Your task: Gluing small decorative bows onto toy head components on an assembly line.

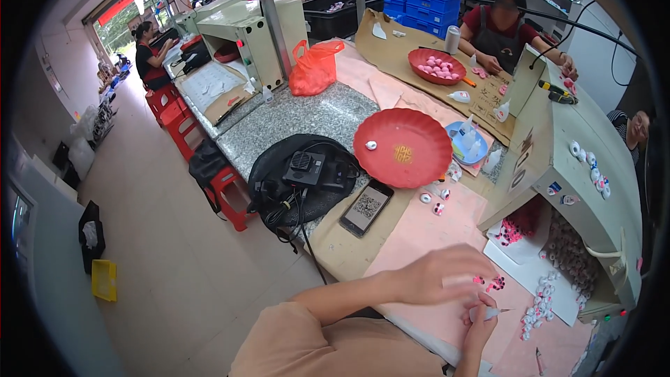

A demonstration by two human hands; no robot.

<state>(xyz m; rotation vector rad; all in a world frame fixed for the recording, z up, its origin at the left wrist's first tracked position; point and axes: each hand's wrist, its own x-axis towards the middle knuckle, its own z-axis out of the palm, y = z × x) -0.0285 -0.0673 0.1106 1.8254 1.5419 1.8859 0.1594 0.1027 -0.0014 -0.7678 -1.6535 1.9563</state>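
Observation:
In my right hand (476, 322) is a small white squeeze bottle (484, 313) with a thin needle tip pointing right; the fingers are wrapped round it. My left hand (443, 274) reaches over the pink sheet (405, 265), just above the bottle. It is smeared by motion, and its fingertips are too blurred to show whether they hold anything. A pale band shows on one finger. Beside those fingertips lie small pink and black pieces (497, 283). To their right, white, pink and blue pieces (541, 304) lie heaped, with a thin pointed tool (539, 361) below.
A red scalloped tray (403, 136) holds one white piece. Near it are a phone (367, 207), a black bag (279, 160), a blue tray (466, 141) and an orange plastic bag (314, 70). A pale box-shaped hood (579, 146) bounds the right. A co-worker (502, 35) sits opposite.

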